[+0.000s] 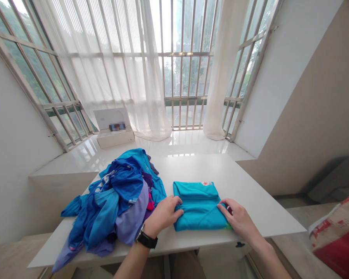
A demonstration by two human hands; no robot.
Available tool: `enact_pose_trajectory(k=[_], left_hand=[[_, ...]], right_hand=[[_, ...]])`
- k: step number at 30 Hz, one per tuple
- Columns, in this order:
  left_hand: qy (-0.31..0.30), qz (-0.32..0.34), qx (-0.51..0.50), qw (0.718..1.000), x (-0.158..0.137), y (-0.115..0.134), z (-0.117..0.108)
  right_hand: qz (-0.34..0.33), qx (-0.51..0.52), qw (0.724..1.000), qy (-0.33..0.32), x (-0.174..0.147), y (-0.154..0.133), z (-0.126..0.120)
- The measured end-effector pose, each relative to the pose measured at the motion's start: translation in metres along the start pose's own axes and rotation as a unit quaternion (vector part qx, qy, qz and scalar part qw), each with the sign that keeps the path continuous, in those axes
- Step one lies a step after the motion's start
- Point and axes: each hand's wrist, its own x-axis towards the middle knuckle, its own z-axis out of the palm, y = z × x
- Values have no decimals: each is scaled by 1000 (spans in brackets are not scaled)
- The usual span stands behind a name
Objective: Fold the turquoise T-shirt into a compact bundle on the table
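A turquoise garment (199, 219), folded into a compact rectangle, lies on the white table in front of me. Its top and bottom parts are turned inward, with a seam-like gap across the middle. A small red and white print shows at the top right corner, and a bit of green at the lower right. My left hand (167, 212), with a black watch on the wrist, pinches its left edge between thumb and fingers. At the right edge, my right hand (235, 217) grips the cloth in the same way, fingers curled.
Left of the folded garment is a heap of crumpled clothes (120, 197) in blue, purple and pink, hanging over the front edge of the table (258, 209). An open white box (116, 137) stands on the window sill. At far right is a red and beige bag (337, 236).
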Motion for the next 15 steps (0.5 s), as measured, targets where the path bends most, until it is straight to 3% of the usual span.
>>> enact_pose_trajectory(k=[3,7,15], left_hand=[[-22,8,-42,999,8,-8,-4],[5,6,-97,995,10,-10,0],[33,-9,-26,999,10,-5,0]], right_hand=[[23,6,1000,-19,3,0,0],[33,9,999,-18,6,3,3],[28,-2,1000,4,14,8,6]])
